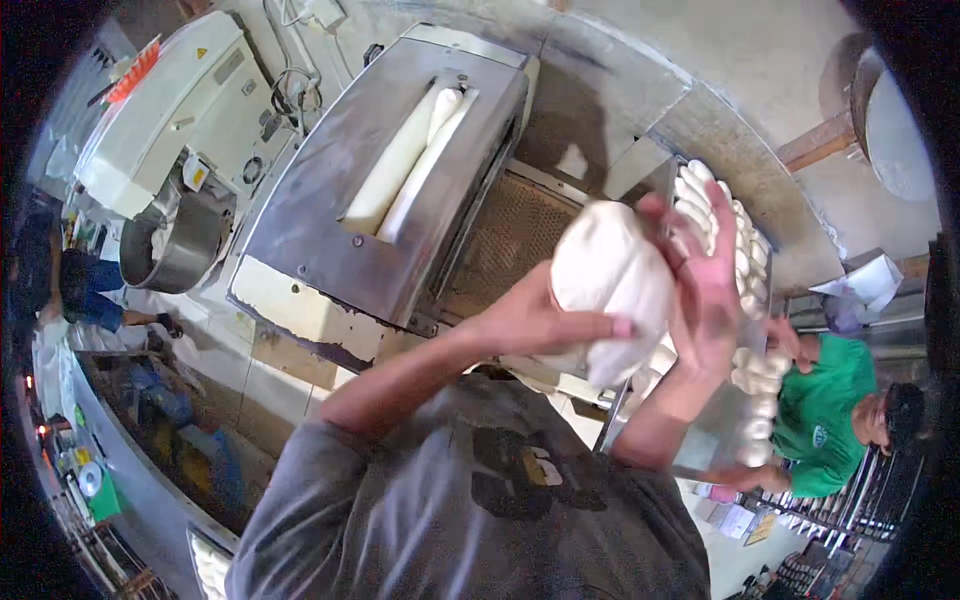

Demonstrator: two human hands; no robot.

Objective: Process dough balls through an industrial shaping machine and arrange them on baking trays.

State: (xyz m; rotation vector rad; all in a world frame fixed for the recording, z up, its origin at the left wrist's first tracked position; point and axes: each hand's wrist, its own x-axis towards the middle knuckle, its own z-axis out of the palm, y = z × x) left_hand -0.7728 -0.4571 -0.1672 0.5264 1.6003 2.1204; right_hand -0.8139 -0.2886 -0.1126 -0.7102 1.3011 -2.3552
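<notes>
A large, smooth lump of pale dough [612, 262] is held up in front of my chest. My left hand [540, 318] wraps its lower left side, thumb lying across the front. At the dough's right side is my right hand [702, 280], its fingers stretched upward and apart, slightly blurred; some of its palm edge is hidden behind the dough. Left of my hands stands a dough roller machine [300, 200] with a steel top. In its slot lie two pale rollers [392, 170], and a small piece of dough [447, 100] sits at their far end.
Shaped dough pieces [745, 255] fill a table on the right. A co-worker in a green shirt [832, 400] reaches toward them. A mixer [170, 120] with a steel bowl [180, 240] stands far left, with another person [85, 285] nearby. A perforated panel [505, 250] lies beside the roller machine.
</notes>
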